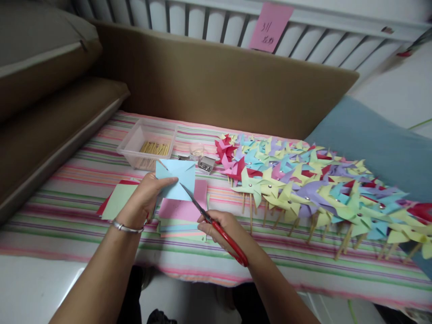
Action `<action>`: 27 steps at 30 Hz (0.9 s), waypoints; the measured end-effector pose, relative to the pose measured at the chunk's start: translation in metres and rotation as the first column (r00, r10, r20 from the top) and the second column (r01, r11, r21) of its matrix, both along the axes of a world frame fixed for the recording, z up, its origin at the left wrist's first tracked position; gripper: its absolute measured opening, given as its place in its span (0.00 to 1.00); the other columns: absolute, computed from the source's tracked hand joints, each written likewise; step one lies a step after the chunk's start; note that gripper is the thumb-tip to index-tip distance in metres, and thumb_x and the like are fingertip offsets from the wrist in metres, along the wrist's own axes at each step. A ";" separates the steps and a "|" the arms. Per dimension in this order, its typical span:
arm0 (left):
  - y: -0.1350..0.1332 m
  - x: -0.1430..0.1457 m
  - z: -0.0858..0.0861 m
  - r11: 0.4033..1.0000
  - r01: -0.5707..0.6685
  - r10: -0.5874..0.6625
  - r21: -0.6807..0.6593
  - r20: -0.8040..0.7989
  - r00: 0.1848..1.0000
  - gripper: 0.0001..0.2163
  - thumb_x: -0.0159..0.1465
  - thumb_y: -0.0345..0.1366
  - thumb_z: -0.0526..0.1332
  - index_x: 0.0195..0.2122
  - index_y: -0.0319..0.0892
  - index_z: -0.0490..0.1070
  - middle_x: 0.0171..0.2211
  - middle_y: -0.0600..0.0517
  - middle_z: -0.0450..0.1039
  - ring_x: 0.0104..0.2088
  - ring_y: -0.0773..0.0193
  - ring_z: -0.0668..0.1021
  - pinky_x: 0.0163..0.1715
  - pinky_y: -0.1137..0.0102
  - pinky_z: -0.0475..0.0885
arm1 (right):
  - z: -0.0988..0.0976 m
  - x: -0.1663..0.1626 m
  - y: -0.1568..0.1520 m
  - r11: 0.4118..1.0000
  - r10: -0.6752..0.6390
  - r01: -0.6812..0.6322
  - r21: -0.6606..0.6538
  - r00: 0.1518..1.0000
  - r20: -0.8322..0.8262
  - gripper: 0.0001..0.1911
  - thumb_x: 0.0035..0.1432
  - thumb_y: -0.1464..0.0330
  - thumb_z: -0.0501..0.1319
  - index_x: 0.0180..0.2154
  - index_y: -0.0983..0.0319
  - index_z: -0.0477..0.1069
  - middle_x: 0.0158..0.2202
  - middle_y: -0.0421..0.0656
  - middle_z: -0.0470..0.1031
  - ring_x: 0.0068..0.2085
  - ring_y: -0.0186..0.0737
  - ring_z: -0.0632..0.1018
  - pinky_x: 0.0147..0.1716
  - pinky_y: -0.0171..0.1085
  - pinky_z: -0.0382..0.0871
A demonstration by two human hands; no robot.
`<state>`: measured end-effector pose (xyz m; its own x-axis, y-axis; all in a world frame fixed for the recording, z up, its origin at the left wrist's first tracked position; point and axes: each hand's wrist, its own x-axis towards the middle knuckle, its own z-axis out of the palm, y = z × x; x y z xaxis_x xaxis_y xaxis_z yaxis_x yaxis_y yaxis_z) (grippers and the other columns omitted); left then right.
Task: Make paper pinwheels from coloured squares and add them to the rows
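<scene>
Between thumb and fingers, my left hand [150, 193] grips a square of light blue paper [185, 170] with slits running in from its corners. My right hand [222, 227] is closed around red-handled scissors [232, 245], whose dark tips reach the lower part of the blue square near its middle. Beneath the square lies a stack of coloured paper [175, 225], with pink paper [200, 198] uppermost. To the left of my left hand rests a pale green sheet [118, 200] over red paper. A silver bracelet [128, 227] circles my left wrist.
A clear plastic box [126, 150] holds several thin wooden sticks [155, 147]. Beside it sits a small box of metal pins [205, 165]. Many paper pinwheels [307, 193] on sticks cover the right of the striped cloth [77, 202]. Brown cushions [60, 130] stand at left; a brown board [216, 85] rises behind.
</scene>
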<state>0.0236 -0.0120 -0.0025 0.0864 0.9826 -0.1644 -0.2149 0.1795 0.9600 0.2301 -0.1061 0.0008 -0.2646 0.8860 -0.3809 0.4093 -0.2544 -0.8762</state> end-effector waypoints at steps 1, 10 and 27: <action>-0.001 0.000 0.001 1.000 -0.001 0.001 -0.002 -0.001 1.000 0.10 0.44 0.32 0.71 0.29 0.40 0.77 0.28 0.50 0.78 0.26 0.63 0.76 0.28 0.71 0.71 | 0.000 0.000 0.000 1.000 0.002 -0.002 0.005 1.000 -0.003 0.13 0.54 0.59 0.60 0.32 0.63 0.70 0.23 0.37 0.64 0.24 0.30 0.65 0.23 0.29 0.59; 0.001 -0.001 0.000 0.998 -0.040 0.041 -0.053 0.018 0.999 0.12 0.40 0.33 0.73 0.27 0.38 0.77 0.26 0.47 0.78 0.27 0.57 0.78 0.29 0.66 0.72 | -0.002 0.004 0.001 0.989 0.069 -0.084 0.123 0.990 0.120 0.15 0.54 0.59 0.61 0.39 0.63 0.71 0.25 0.38 0.68 0.26 0.34 0.69 0.26 0.31 0.62; 0.005 0.010 0.002 0.988 -0.129 0.146 -0.084 0.256 0.956 0.16 0.43 0.29 0.70 0.35 0.41 0.74 0.39 0.48 0.79 0.40 0.55 0.79 0.39 0.66 0.75 | -0.030 -0.001 0.007 0.916 -0.160 -0.141 0.376 0.729 0.665 0.22 0.54 0.74 0.55 0.51 0.61 0.66 0.44 0.50 0.75 0.45 0.47 0.75 0.39 0.37 0.63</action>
